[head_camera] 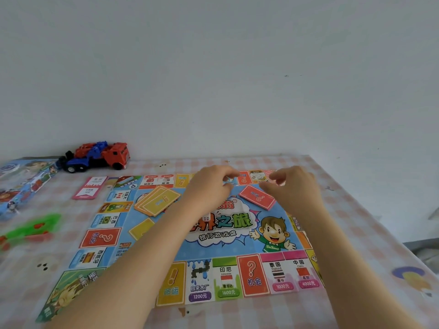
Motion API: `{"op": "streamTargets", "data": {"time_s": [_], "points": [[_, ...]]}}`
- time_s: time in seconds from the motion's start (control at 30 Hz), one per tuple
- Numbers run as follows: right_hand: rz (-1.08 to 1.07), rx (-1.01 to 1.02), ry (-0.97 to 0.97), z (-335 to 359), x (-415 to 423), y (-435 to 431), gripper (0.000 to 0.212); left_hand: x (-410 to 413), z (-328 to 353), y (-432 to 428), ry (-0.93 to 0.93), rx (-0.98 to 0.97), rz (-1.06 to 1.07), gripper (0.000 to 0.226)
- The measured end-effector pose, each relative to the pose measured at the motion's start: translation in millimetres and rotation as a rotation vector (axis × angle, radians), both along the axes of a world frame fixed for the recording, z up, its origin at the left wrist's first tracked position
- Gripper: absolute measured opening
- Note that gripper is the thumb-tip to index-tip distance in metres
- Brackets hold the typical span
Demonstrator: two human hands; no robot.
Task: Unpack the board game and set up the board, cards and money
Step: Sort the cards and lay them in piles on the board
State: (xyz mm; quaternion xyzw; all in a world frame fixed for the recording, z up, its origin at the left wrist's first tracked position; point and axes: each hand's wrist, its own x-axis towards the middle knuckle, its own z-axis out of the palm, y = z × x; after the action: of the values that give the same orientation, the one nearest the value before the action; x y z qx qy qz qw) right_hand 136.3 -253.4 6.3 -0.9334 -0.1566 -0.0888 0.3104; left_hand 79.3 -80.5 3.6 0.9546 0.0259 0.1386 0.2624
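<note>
The colourful game board [221, 236] lies flat and unfolded on the checked table. A stack of yellow cards [158, 200] sits on its upper left part, with one more yellow card [142, 227] below it. A stack of red question-mark cards [257, 197] lies on the board's upper right. My left hand [209, 186] and my right hand [292, 186] hover over the far part of the board, either side of the red cards, fingers loosely curled and holding nothing that I can see. A white die [206, 218] shows just beside my left forearm.
A red and blue toy truck [95, 156] stands at the table's back left. The game's box [21, 184] lies at the far left, with a pink card stack [91, 187] beside it and a green plastic bag [31, 230] nearer. The table's right edge [370, 224] runs diagonally.
</note>
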Motion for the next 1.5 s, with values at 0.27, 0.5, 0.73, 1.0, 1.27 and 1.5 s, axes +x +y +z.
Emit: {"op": "streamTargets", "data": {"time_s": [0.27,0.5,0.73,1.0,1.27,1.5], "points": [[0.139,0.055,-0.079,13.7,-24.8,58.0,0.023,-30.6,22.1,48.5,-0.098,-0.059,0.116,0.028],[0.255,0.029,-0.056,4.3,-48.1,113.7,0.023,-65.8,18.4,96.4,-0.098,-0.083,0.263,0.026],[0.315,-0.002,-0.060,-4.7,-59.4,145.7,0.025,-82.5,-5.5,119.9,-0.066,-0.118,0.329,0.027],[0.434,-0.164,-0.062,-19.3,-60.0,153.4,0.039,-86.0,-14.3,119.6,0.013,-0.018,0.419,0.042],[0.464,-0.236,-0.013,-17.6,-63.0,154.8,0.046,-83.1,-14.3,112.7,0.193,0.171,0.467,0.071],[0.446,-0.191,-0.006,-19.7,-60.7,153.1,0.045,-82.1,-16.4,111.4,0.217,0.008,0.412,0.049]]}}
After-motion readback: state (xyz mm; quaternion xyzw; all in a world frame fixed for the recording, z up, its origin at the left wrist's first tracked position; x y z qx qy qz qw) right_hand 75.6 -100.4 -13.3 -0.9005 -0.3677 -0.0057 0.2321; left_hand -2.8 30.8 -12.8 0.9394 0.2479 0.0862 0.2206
